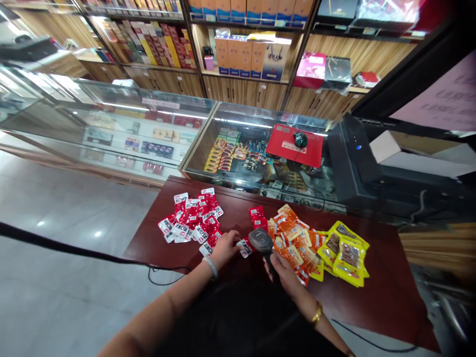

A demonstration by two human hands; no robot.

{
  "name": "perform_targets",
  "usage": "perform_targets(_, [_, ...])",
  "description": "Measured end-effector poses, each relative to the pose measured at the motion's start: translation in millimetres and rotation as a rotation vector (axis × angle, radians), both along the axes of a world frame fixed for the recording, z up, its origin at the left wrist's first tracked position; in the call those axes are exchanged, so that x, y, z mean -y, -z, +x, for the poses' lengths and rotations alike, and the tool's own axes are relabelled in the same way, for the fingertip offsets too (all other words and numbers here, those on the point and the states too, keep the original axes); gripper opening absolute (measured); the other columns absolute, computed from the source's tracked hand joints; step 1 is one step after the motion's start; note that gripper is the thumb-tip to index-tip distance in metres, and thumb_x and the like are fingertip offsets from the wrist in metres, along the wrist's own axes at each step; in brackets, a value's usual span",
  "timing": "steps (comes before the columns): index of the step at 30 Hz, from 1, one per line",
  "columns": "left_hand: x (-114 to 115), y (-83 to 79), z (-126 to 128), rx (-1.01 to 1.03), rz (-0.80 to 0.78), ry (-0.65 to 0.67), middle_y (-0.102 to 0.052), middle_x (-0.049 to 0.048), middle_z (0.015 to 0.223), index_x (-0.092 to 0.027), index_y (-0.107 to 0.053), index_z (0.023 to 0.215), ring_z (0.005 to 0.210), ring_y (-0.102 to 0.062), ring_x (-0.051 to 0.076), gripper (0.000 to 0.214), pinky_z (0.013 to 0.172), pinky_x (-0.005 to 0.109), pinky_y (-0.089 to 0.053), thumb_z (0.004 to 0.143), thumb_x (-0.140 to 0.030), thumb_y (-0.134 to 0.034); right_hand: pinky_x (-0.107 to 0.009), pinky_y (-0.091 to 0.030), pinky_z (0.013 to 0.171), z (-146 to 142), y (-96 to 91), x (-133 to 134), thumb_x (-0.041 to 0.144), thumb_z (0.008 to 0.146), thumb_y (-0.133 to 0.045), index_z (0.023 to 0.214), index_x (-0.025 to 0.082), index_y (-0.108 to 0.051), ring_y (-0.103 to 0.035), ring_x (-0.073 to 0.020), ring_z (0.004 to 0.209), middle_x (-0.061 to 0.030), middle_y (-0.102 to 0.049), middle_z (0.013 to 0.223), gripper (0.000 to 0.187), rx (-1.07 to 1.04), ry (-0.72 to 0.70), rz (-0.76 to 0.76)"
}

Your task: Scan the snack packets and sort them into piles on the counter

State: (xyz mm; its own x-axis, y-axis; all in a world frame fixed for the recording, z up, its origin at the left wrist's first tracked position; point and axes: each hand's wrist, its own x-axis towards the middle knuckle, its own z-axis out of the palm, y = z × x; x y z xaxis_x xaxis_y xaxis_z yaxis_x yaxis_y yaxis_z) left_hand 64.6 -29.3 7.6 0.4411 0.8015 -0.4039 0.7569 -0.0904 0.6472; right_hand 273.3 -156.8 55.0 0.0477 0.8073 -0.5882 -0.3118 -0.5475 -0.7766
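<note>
My right hand is wrapped round the handle of a dark handheld barcode scanner, whose head points away from me over the table. My left hand has its fingers pinched at the edge of a small red-and-white snack packet, just left of the scanner head. A loose heap of similar red-and-white packets lies to the left. Beyond the scanner sit a few red packets. Orange packets are heaped right of the scanner, and yellow packets overlap at their right side.
The packets lie on a dark red-brown table. A glass display counter adjoins its far edge, with a red mouse pad and a black mouse on top. A black monitor-like machine stands at right. Stocked shelves line the back wall.
</note>
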Motion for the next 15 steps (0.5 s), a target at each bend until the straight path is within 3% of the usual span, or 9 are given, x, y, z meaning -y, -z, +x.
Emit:
perform_targets(3, [4.5,-8.0,-21.2,-0.273,0.202,-0.066,-0.061,0.0093,0.114,-0.02,-0.055,0.114,0.113,-0.051,0.026,0.052,0.097,0.036,-0.035,0.069,-0.039,-0.075,-0.026,-0.039,0.048,1.5,-3.1,-0.5,0.064,0.08,-0.057,0.085,0.022,-0.059,-0.047,-0.0136,0.05,0.0024,-0.054,0.061,0.042,0.043,-0.018,-0.004])
perform_targets(7, [17.5,-10.4,-54.3,-0.591,0.327,-0.159,-0.055,0.0161,0.121,-0.016,-0.052,0.12,0.116,-0.046,0.033,0.061,0.097,0.042,-0.033,0.071,-0.044,-0.072,-0.026,-0.039,0.048,-0.6,-5.2,-2.6,0.064,0.078,-0.059,0.09,0.023,-0.06,-0.048,-0.0135,0.05,0.0035,-0.053,0.06,0.043,0.028,-0.036,-0.023])
perform_targets(11, [25.6,-4.7,-67.4,-0.659,0.289,-0.113,-0.057,0.0166,0.116,-0.015,-0.055,0.108,0.112,-0.05,0.032,0.048,0.092,0.04,-0.035,0.073,-0.044,-0.069,-0.024,-0.035,0.046,-4.6,-3.3,-4.4,0.064,0.078,-0.06,0.097,0.022,-0.059,-0.045,-0.0117,0.047,0.005,-0.052,0.059,0.046,0.013,-0.044,-0.026])
perform_targets(15, [19.7,1.8,-60.6,-0.502,0.059,-0.096,-0.066,0.0093,0.093,-0.017,-0.051,0.103,0.092,-0.061,0.024,0.032,0.077,0.031,-0.039,0.08,-0.036,-0.063,-0.023,-0.032,0.044,-4.7,-4.2,-3.8,0.065,0.078,-0.059,0.101,0.021,-0.058,-0.043,-0.0106,0.045,0.0058,-0.052,0.058,0.049,0.015,-0.06,-0.017])
